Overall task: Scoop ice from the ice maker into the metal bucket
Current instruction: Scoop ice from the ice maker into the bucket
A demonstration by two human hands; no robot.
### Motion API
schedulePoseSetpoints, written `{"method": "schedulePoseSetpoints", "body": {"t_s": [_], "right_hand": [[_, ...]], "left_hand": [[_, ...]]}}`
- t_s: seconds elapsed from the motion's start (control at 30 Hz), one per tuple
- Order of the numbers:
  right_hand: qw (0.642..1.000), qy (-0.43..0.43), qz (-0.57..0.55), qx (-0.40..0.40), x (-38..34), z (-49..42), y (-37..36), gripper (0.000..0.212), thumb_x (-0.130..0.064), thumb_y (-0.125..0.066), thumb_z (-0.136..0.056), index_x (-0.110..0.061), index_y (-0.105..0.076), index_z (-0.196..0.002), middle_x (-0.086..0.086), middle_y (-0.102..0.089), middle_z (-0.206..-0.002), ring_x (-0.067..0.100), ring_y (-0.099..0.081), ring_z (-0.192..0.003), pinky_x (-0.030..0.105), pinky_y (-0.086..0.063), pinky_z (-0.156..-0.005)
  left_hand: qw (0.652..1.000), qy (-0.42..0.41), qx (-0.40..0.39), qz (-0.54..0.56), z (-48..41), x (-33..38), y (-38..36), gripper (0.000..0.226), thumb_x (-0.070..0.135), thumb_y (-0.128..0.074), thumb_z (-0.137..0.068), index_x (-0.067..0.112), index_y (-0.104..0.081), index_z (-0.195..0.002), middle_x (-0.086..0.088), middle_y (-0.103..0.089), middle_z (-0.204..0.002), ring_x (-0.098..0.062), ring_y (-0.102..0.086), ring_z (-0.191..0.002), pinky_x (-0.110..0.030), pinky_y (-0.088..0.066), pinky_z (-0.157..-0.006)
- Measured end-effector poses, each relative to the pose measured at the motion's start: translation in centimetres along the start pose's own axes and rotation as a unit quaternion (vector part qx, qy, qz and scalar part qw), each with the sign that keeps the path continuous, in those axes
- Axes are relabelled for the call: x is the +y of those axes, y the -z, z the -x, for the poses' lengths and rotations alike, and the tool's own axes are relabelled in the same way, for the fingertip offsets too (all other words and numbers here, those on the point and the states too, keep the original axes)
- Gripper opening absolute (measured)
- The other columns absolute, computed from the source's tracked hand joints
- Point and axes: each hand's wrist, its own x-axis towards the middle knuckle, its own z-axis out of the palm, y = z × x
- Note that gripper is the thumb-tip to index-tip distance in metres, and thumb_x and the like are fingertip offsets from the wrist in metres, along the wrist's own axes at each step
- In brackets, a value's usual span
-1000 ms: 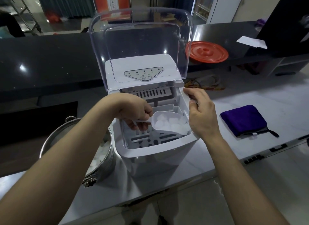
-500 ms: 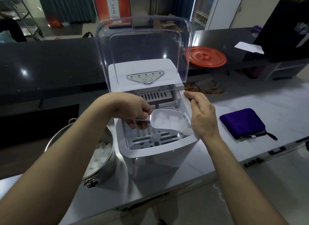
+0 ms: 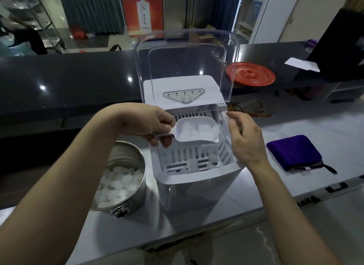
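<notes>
Left hand point(image 3: 149, 124), in the middle of the frame, curls its fingers and thumb round the short handle of a white plastic scoop point(image 3: 179, 129). It holds the scoop level above the open ice maker point(image 3: 197, 195). Pieces of ice point(image 3: 199, 130) fill the scoop's bowl, which points toward the right of the frame.

Right hand point(image 3: 244, 140) sits just right of the scoop, over the machine's right rim, fingers loosely bent and gripping nothing. Whether its fingertips touch the machine I cannot tell.

The ice maker stands at centre frame on a pale counter point(image 3: 295, 122), with its clear lid point(image 3: 185, 53) tipped up and back. Under the scoop, the slotted white basket point(image 3: 177, 156) has only a few pieces of ice left near its bottom.

The metal bucket point(image 3: 128, 156) stands on the counter at lower left of the frame, just beside the machine's left side, and is partly filled with ice cubes point(image 3: 116, 182).

At right, a folded purple cloth point(image 3: 293, 152) lies on the counter, well apart from the machine. Behind it, at upper right, a round red lid point(image 3: 250, 74) rests on a dark, raised ledge point(image 3: 78, 77), with a white slip of paper point(image 3: 302, 64) farther right.
</notes>
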Motion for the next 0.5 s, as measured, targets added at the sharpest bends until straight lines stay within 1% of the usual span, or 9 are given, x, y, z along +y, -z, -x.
{"method": "schedulePoseSetpoints", "body": {"t_s": [0.03, 0.07, 0.13, 0.2, 0.3, 0.43, 0.5], "right_hand": [[1.000, 0.012, 0.016, -0.007, 0.0, 0.0, -0.1, 0.031, -0.027, -0.055, -0.109, -0.017, -0.065, -0.137, -0.001, -0.063, -0.136, 0.010, -0.061, -0.119, 0.018, -0.050, -0.099], [0.999, 0.027, 0.036, -0.016, -0.1, 0.0, -0.1, 0.031, -0.028, -0.059, -0.107, -0.017, -0.065, -0.135, -0.001, -0.061, -0.138, 0.010, -0.060, -0.121, 0.023, -0.050, -0.101], [0.996, 0.046, 0.069, -0.025, -0.4, 0.0, -0.1, 0.033, -0.028, -0.065, -0.102, -0.016, -0.066, -0.133, -0.002, -0.058, -0.140, 0.008, -0.057, -0.121, 0.019, -0.044, -0.100], [0.995, 0.056, 0.082, -0.028, -1.0, 0.0, -0.4, 0.034, -0.028, -0.067, -0.101, -0.016, -0.067, -0.133, -0.002, -0.058, -0.139, 0.005, -0.055, -0.118, 0.015, -0.040, -0.097], [0.993, 0.067, 0.090, -0.030, -1.7, 0.2, -0.9, 0.035, -0.029, -0.069, -0.099, -0.015, -0.068, -0.131, -0.002, -0.059, -0.137, 0.008, -0.056, -0.117, 0.021, -0.042, -0.098], [0.992, 0.065, 0.098, -0.036, -1.3, 0.1, -0.9, 0.036, -0.027, -0.071, -0.098, -0.015, -0.068, -0.132, 0.000, -0.057, -0.139, 0.004, -0.050, -0.116, 0.025, -0.042, -0.098], [0.992, 0.066, 0.099, -0.034, -1.1, 0.1, -0.9, 0.033, -0.026, -0.071, -0.098, -0.015, -0.069, -0.129, -0.001, -0.057, -0.137, 0.007, -0.053, -0.115, 0.026, -0.043, -0.097]], "left_hand": [[1.000, -0.002, 0.005, 0.004, 0.6, -0.2, 0.3, 0.027, 0.008, -0.042, -0.116, 0.002, -0.063, -0.100, -0.008, -0.078, -0.094, -0.008, -0.066, -0.073, -0.020, -0.056, -0.066], [1.000, -0.002, 0.010, 0.007, 1.1, -0.5, 0.6, 0.025, 0.008, -0.042, -0.116, -0.003, -0.063, -0.106, -0.009, -0.078, -0.094, -0.008, -0.067, -0.075, -0.020, -0.056, -0.066], [1.000, -0.003, 0.022, 0.016, 2.1, -1.2, 1.1, 0.026, 0.008, -0.043, -0.116, -0.009, -0.062, -0.117, -0.010, -0.077, -0.093, -0.009, -0.070, -0.080, -0.020, -0.057, -0.065], [0.999, -0.004, 0.032, 0.030, 3.3, -1.9, 1.6, 0.026, 0.008, -0.043, -0.115, -0.009, -0.063, -0.119, -0.011, -0.076, -0.092, -0.012, -0.070, -0.082, -0.022, -0.056, -0.064], [0.999, -0.002, 0.044, 0.031, 5.4, -3.0, 2.4, 0.027, 0.010, -0.044, -0.115, 0.002, -0.069, -0.113, -0.009, -0.074, -0.091, -0.010, -0.068, -0.077, -0.024, -0.056, -0.067], [0.997, 0.018, 0.068, 0.033, 8.2, -4.7, 3.0, 0.027, 0.012, -0.045, -0.115, 0.004, -0.070, -0.108, -0.009, -0.075, -0.092, -0.005, -0.065, -0.071, -0.028, -0.055, -0.071], [0.996, 0.028, 0.077, 0.041, 9.6, -6.1, 3.1, 0.028, 0.011, -0.045, -0.115, 0.007, -0.069, -0.103, -0.011, -0.075, -0.094, -0.006, -0.063, -0.069, -0.027, -0.054, -0.071]]}}
